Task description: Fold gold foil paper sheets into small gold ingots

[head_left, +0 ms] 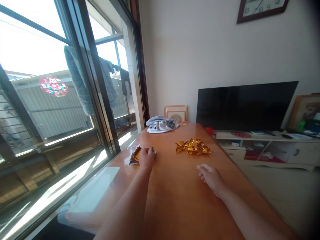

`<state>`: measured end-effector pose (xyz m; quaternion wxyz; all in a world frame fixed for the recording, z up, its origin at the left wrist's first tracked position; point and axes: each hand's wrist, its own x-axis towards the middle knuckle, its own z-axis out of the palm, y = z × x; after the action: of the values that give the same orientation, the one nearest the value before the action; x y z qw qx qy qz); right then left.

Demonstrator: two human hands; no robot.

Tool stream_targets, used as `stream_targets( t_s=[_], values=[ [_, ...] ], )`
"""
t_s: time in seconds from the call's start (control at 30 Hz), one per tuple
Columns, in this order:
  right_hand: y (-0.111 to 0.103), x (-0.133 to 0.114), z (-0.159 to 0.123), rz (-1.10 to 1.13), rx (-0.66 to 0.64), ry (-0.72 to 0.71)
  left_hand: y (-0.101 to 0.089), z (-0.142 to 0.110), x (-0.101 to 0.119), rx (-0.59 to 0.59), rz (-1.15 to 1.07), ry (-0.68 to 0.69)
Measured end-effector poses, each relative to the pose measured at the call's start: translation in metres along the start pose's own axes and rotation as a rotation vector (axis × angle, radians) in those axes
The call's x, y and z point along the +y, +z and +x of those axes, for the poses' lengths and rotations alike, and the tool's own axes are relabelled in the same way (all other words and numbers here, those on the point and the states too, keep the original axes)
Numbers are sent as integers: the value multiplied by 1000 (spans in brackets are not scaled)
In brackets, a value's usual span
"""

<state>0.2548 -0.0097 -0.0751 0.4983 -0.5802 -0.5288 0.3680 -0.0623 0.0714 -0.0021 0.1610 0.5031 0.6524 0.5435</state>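
Note:
My left hand (pixel 146 157) is closed, fingertips together, over a flat gold-and-dark packet (pixel 136 154) on the left side of the table. Parts of the packet stick out on both sides of the fingers; the fingers hide its middle, so its kind is unclear. My right hand (pixel 210 176) hovers over the right part of the table with its fingers curled in, and nothing shows in it. Just beyond it lies a crumpled heap of shiny gold foil (pixel 196 146), touched by neither hand.
The wooden table (pixel 172 200) stretches toward the wall. A bundle of pale cloth (pixel 161 124) lies at its far end, near framed pictures (pixel 176 112). Glass windows (pixel 57 110) run along the left. A television (pixel 245 106) stands on a white cabinet (pixel 272 140) at right.

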Motion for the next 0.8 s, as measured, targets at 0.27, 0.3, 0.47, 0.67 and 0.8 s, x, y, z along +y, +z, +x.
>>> stream_targets(
  t_s=[0.27, 0.3, 0.47, 0.67, 0.8],
  values=[
    [3, 4, 2, -62, -9, -46, -23, 11, -12, -139, 168, 82],
    [3, 4, 1, -67, -9, -51, -23, 11, -13, -152, 176, 86],
    [3, 3, 0, -80, -14, -53, -20, 14, -17, -160, 181, 76],
    [3, 4, 2, -68, -6, -36, -17, 17, -22, -72, 117, 57],
    [2, 1, 1, -66, -15, -37, -16, 18, -26, -39, 66, 12]
  ],
)
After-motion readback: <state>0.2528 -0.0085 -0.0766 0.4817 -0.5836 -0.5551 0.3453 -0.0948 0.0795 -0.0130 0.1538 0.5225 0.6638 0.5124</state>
